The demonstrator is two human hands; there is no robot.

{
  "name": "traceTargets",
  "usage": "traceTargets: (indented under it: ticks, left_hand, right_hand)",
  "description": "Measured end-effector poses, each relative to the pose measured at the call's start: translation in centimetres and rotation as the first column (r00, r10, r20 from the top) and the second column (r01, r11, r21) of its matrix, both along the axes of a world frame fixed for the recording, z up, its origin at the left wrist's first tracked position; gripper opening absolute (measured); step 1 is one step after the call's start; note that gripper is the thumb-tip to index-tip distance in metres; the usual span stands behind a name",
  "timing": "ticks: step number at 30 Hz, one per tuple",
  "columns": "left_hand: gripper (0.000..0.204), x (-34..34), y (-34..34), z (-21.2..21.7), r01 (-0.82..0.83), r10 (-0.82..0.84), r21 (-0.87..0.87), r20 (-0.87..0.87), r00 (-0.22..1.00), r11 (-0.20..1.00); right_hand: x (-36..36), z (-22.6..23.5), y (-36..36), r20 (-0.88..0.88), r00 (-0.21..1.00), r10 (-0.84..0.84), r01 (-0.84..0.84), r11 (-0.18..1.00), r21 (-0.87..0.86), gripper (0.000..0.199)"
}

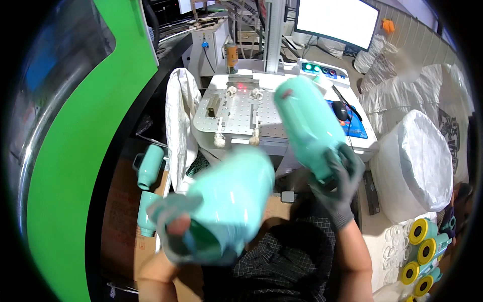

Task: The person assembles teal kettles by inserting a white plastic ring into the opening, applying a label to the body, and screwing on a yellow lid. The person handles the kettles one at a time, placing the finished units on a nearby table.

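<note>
In my gloved left hand (173, 221) is a large mint-green bottle (234, 183), tilted and smeared by motion. Its open end looks turned toward me, and the fingers wrap round that end. A second mint-green bottle (309, 118) leans up and to the left from my gloved right hand (342, 181), whose fingers close round its narrower lower end. A small red mark shows near its top. This bottle hangs in front of the right part of a white worktable (271, 131), apart from the first one.
A perforated plate with white-wrapped pegs (236, 118) lies on the worktable, near a mouse (340, 110) and lit buttons (318, 68). A green machine panel (75, 176) curves along the left. More mint bottles (151, 166) lie there. White sacks (415, 166) and yellow-ended bottles (426, 250) stand right.
</note>
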State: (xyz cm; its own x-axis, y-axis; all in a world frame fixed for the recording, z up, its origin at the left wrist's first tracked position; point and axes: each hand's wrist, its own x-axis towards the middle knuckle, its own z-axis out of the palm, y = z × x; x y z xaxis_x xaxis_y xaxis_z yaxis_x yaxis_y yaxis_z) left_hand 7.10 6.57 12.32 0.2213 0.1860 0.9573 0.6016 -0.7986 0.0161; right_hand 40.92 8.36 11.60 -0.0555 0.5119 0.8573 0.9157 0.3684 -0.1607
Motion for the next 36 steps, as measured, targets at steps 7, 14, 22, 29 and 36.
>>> traceTargets:
  ticks: [7,14,22,29,36]
  left_hand:
    - [0.083,2.0,-6.6,-9.4,0.462,-0.238,-0.800,0.398,0.886,0.384]
    - [0.075,-0.3,-6.4,-7.7,0.460,-0.154,-0.839,0.434,0.888,0.291]
    - [0.065,1.6,-5.8,-8.8,0.621,-0.158,-0.775,0.603,0.782,0.114]
    - [0.083,3.3,-5.5,-8.5,0.608,-0.113,-0.791,0.600,0.792,0.065]
    - [0.073,4.1,-3.8,-9.6,0.631,-0.184,-0.772,0.632,0.753,-0.074]
  right_hand:
    - [-10.4,-2.4,17.7,0.504,0.862,0.049,-0.049,0.999,-0.013,0.045]
    - [-15.0,-2.8,22.9,0.653,0.752,0.087,0.054,0.980,-0.192,0.044]
    - [-13.8,-4.5,21.7,0.361,0.919,0.159,-0.168,0.986,-0.006,0.060]
    - [-7.1,-8.9,3.0,0.077,0.970,0.231,-0.217,0.964,-0.156,0.059]
    - [7.4,-11.2,-19.2,-0.116,0.870,-0.480,0.414,0.837,-0.359,0.056]
